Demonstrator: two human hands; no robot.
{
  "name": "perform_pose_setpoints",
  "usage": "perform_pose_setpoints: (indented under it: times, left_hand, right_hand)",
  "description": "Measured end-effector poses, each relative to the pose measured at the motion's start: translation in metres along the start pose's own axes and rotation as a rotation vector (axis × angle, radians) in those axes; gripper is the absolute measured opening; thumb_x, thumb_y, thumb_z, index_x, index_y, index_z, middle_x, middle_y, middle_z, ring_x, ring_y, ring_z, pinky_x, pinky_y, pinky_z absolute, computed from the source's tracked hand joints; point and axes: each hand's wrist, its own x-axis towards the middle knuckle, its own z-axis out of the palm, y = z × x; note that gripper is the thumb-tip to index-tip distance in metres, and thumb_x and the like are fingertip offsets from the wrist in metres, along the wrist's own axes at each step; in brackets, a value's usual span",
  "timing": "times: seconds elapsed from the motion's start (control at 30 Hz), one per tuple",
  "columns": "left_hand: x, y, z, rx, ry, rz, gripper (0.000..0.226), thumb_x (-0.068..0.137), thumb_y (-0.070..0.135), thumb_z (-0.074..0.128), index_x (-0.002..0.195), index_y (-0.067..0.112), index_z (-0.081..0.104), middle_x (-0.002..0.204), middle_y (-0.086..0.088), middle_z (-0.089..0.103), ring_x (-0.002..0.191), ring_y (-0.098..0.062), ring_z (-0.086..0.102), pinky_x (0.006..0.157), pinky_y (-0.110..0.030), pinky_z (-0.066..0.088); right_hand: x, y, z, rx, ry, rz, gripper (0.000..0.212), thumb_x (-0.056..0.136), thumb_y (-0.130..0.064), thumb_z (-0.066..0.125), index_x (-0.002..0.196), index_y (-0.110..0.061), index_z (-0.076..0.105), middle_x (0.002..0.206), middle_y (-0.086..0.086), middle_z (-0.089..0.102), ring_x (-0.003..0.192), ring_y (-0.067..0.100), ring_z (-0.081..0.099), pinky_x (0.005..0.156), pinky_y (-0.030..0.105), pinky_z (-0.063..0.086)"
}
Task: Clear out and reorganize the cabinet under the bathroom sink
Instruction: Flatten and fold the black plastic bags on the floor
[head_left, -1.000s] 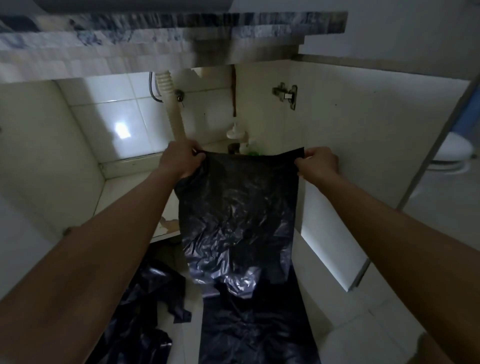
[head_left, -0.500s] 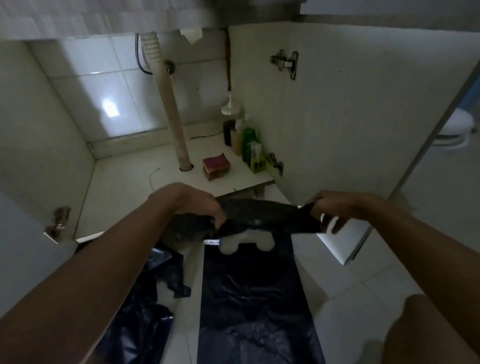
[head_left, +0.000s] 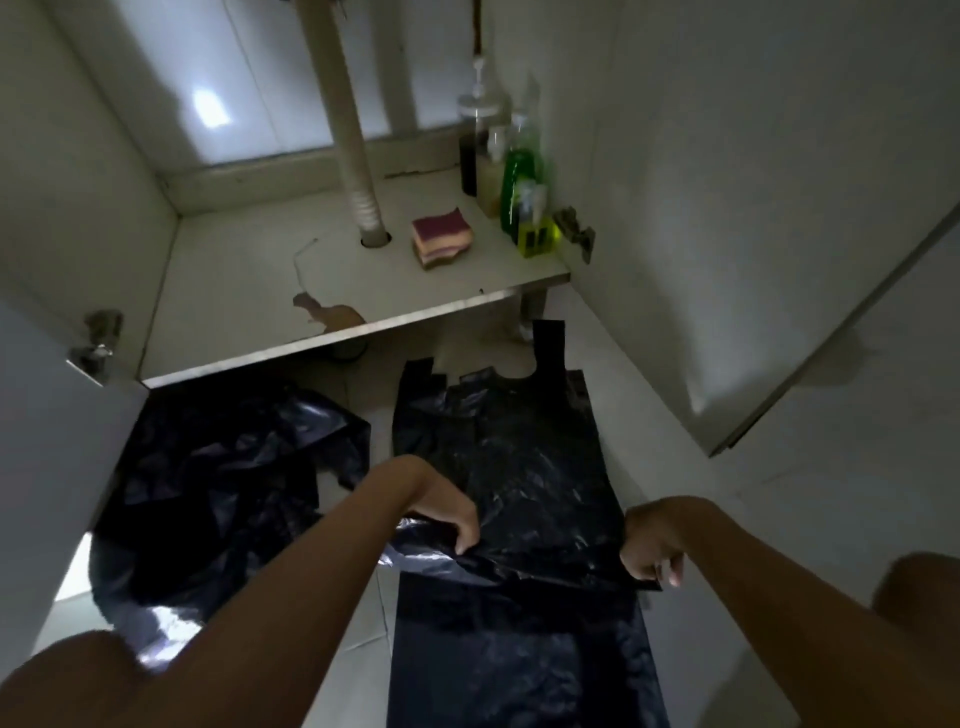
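A black plastic bag (head_left: 524, 467) lies spread flat on the tiled floor in front of the open cabinet, handles pointing toward the shelf. My left hand (head_left: 447, 519) pinches its near left corner and my right hand (head_left: 652, 545) grips its near right corner, both low over the floor. Under it lies another flat black bag (head_left: 519, 660). On the cabinet shelf (head_left: 249, 291) sit a purple and yellow sponge (head_left: 441, 236) and several bottles (head_left: 514, 176) bunched in the back right corner.
A crumpled heap of black bags (head_left: 218, 483) lies on the floor to the left. A white drain pipe (head_left: 348, 130) passes through the shelf. Both cabinet doors stand open, the left door (head_left: 47, 467) and the right door (head_left: 727, 260). My knee (head_left: 919, 587) shows at right.
Both hands dropped from chest height to the floor, laying the hanging black bag flat over the other one. The view tilted downward.
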Motion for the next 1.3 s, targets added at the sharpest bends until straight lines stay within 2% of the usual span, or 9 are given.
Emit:
perform_pose_setpoints:
  times: [0.13, 0.23, 0.43, 0.7, 0.77, 0.87, 0.97, 1.13, 1.3]
  left_hand:
    - [0.038, -0.013, 0.023, 0.066, -0.048, -0.021, 0.014, 0.087, 0.024, 0.061, 0.084, 0.011, 0.055, 0.085, -0.006, 0.049, 0.074, -0.019, 0.044, 0.063, -0.026, 0.034]
    - [0.063, -0.022, 0.038, 0.075, -0.068, -0.006, 0.015, 0.086, 0.027, 0.062, 0.089, 0.013, 0.058, 0.104, -0.005, 0.049, 0.089, -0.020, 0.043, 0.071, -0.027, 0.034]
    - [0.098, -0.034, 0.056, 0.069, -0.104, 0.018, 0.014, 0.082, 0.033, 0.064, 0.077, 0.021, 0.062, 0.111, -0.004, 0.052, 0.098, -0.021, 0.046, 0.086, -0.033, 0.036]
    - [0.108, -0.040, 0.064, -0.014, -0.234, -0.030, 0.043, 0.088, 0.047, 0.062, 0.125, 0.026, 0.063, 0.136, -0.002, 0.052, 0.115, -0.020, 0.048, 0.100, -0.037, 0.038]
    - [0.115, -0.047, 0.048, -0.083, -0.134, -0.007, 0.046, 0.087, 0.053, 0.063, 0.125, 0.027, 0.063, 0.125, 0.002, 0.059, 0.112, -0.020, 0.056, 0.098, -0.040, 0.043]
    - [0.141, -0.062, 0.023, -0.051, 0.362, 0.075, 0.043, 0.086, 0.049, 0.068, 0.114, 0.017, 0.068, 0.122, -0.003, 0.063, 0.111, -0.024, 0.060, 0.090, -0.031, 0.048]
    - [0.174, -0.069, 0.018, -0.023, 0.739, 0.093, 0.061, 0.084, 0.048, 0.066, 0.135, 0.019, 0.051, 0.140, -0.012, 0.050, 0.125, -0.031, 0.050, 0.098, -0.039, 0.046]
    - [0.221, -0.076, 0.040, 0.113, 0.752, -0.011, 0.083, 0.093, 0.062, 0.044, 0.157, 0.029, 0.004, 0.165, -0.006, -0.002, 0.150, -0.035, 0.001, 0.117, -0.061, 0.008]
    - [0.237, -0.085, 0.062, 0.116, 0.892, 0.012, 0.081, 0.091, 0.063, 0.042, 0.156, 0.028, 0.009, 0.164, -0.009, 0.000, 0.150, -0.034, -0.003, 0.116, -0.064, -0.002]
  right_hand:
    - [0.018, 0.011, 0.034, 0.012, -0.022, 0.049, 0.023, 0.078, -0.018, 0.069, 0.098, -0.011, 0.061, 0.078, 0.003, 0.069, 0.056, 0.016, 0.064, 0.055, 0.026, 0.054]
    - [0.043, 0.014, 0.053, -0.114, -0.222, 0.138, 0.014, 0.068, -0.009, 0.055, 0.081, -0.003, 0.054, 0.108, 0.016, 0.073, 0.055, 0.023, 0.057, 0.075, 0.029, 0.053]
    - [0.092, 0.035, 0.076, -0.138, -0.290, 0.159, 0.048, 0.063, -0.011, 0.057, 0.109, 0.002, 0.061, 0.099, 0.017, 0.068, 0.095, 0.029, 0.071, 0.087, 0.040, 0.057]
    - [0.047, 0.001, 0.083, -0.285, -0.234, 0.228, 0.017, 0.098, -0.002, 0.052, 0.083, 0.005, 0.055, 0.109, 0.020, 0.065, 0.075, 0.024, 0.059, 0.054, 0.018, 0.043]
    - [0.053, -0.004, 0.068, -0.175, -0.098, 0.119, 0.011, 0.096, -0.013, 0.057, 0.099, -0.002, 0.059, 0.107, 0.016, 0.066, 0.068, 0.021, 0.058, 0.059, 0.025, 0.051]
    - [0.066, -0.022, 0.039, -0.170, 0.213, -0.139, 0.015, 0.092, -0.027, 0.053, 0.084, -0.014, 0.056, 0.088, 0.009, 0.060, 0.074, 0.026, 0.059, 0.074, 0.033, 0.052]
    - [0.100, -0.042, 0.049, -0.116, 0.553, -0.286, 0.044, 0.091, -0.036, 0.052, 0.133, -0.026, 0.048, 0.134, 0.006, 0.051, 0.120, 0.031, 0.051, 0.095, 0.043, 0.046]
    - [0.147, -0.036, 0.079, -0.132, 0.501, -0.130, 0.075, 0.097, -0.058, 0.034, 0.158, -0.032, -0.001, 0.167, 0.004, -0.003, 0.152, 0.036, 0.003, 0.118, 0.062, 0.010]
    - [0.149, -0.031, 0.100, -0.174, 0.677, -0.105, 0.083, 0.089, -0.065, 0.040, 0.157, -0.029, 0.011, 0.165, 0.010, 0.012, 0.148, 0.039, 0.016, 0.116, 0.067, 0.012]
